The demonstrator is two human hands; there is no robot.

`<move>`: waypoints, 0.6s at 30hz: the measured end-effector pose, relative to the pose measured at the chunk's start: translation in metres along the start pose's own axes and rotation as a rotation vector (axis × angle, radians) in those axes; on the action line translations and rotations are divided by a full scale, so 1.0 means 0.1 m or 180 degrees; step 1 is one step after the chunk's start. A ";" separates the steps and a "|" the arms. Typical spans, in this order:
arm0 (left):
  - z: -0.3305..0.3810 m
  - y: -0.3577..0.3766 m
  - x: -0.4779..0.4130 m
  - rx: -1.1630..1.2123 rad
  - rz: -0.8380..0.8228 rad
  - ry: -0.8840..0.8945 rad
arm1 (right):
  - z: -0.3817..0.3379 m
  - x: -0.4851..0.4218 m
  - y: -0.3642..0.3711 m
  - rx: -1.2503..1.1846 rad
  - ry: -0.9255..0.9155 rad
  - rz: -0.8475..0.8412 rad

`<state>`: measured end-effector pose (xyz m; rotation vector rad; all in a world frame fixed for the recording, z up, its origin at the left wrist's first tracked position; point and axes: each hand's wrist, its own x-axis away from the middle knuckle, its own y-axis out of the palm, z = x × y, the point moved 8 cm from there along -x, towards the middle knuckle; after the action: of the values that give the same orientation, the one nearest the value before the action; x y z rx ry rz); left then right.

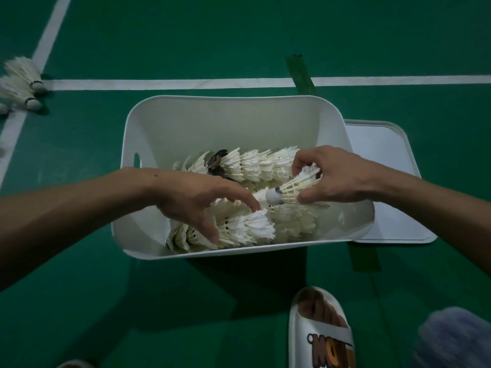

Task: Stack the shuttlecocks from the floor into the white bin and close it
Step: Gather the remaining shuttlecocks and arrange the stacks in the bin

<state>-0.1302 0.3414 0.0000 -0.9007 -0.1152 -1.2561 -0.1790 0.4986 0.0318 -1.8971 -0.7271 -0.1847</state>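
Observation:
The white bin (212,118) stands open on the green floor in the middle of the view. Inside it lie rows of nested white shuttlecocks (255,163). My left hand (196,200) reaches into the bin and grips the end of the near stack (249,227) between thumb and fingers. My right hand (332,176) pinches a single shuttlecock (292,188) by its feathers, cork pointing left toward the stack. The bin's white lid (385,160) lies flat on the floor to the right of the bin.
A few loose shuttlecocks (24,83) lie on the floor at the far left by a white court line (159,84). A green tape strip (301,73) crosses the line behind the bin. My foot in a white slipper (321,333) stands at the bottom right.

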 end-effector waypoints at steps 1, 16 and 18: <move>0.00 0.00 0.00 -0.0010 0.0003 0.0004 | 0.00 0.00 0.02 0.0012 -0.0004 -0.0036; -0.03 0.03 0.06 0.0310 0.0344 0.0133 | -0.16 0.07 0.39 -0.0081 -0.0211 -0.0654; -0.03 0.01 0.13 0.0386 0.0389 0.0203 | -0.17 0.07 0.43 -0.0321 -0.0221 -0.0805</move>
<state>-0.1258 0.3290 0.0046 -0.7515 -0.0836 -1.1502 -0.1458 0.4754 0.0092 -1.9100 -1.0219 -0.3208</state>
